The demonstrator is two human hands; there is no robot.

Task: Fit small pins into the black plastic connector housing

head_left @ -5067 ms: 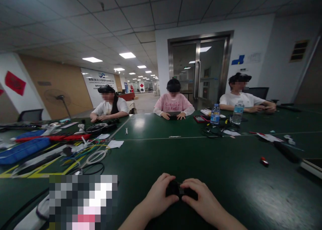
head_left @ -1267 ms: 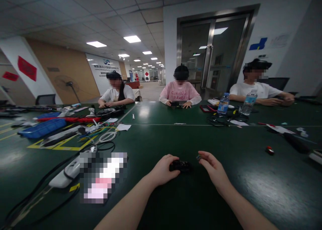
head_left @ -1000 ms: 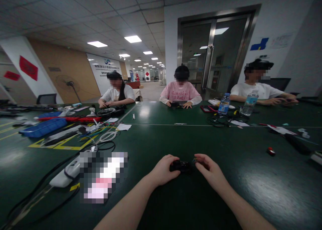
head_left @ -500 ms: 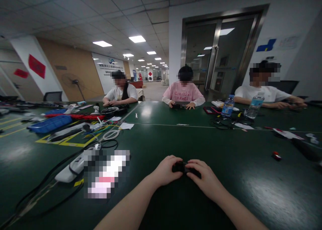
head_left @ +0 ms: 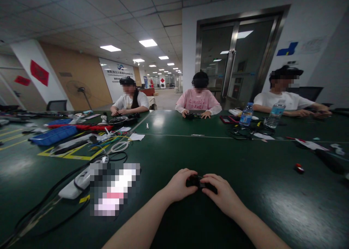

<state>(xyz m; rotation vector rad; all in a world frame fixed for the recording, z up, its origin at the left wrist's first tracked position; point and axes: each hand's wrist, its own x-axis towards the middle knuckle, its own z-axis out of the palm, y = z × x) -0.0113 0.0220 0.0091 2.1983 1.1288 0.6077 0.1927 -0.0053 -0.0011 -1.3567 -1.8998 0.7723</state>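
Far to the left of the black device (head_left: 201,184), a blue tray (head_left: 56,135) is set on the green tabletop (head_left: 163,152), and a long red object (head_left: 84,127) is seen just behind the tray. Nearer to the device, but still on its left, a white power strip (head_left: 70,191) is crossed by a black cable (head_left: 76,185); beside it a bright item is hidden by a pixelated patch (head_left: 117,191) and cannot be told. Behind these, a coil of white cable (head_left: 120,146) and a sheet of paper (head_left: 136,136) are laid out, with a small wrench (head_left: 147,125) beyond.

The left end of the device is gripped by the left hand (head_left: 181,185), its fingers curled over the far side and its thumb pressed along the near side. The device is held low over the tabletop; whether it is touched down cannot be told. Its right end is mostly covered by the right hand (head_left: 219,191), whose fingers and thumb are closed around it in a narrow pinch.

Beyond the device, a person in pink (head_left: 198,103) is seated. To the right of the device, two plastic bottles (head_left: 246,115) are stood well behind it, and a small red object (head_left: 299,168) is placed nearer.
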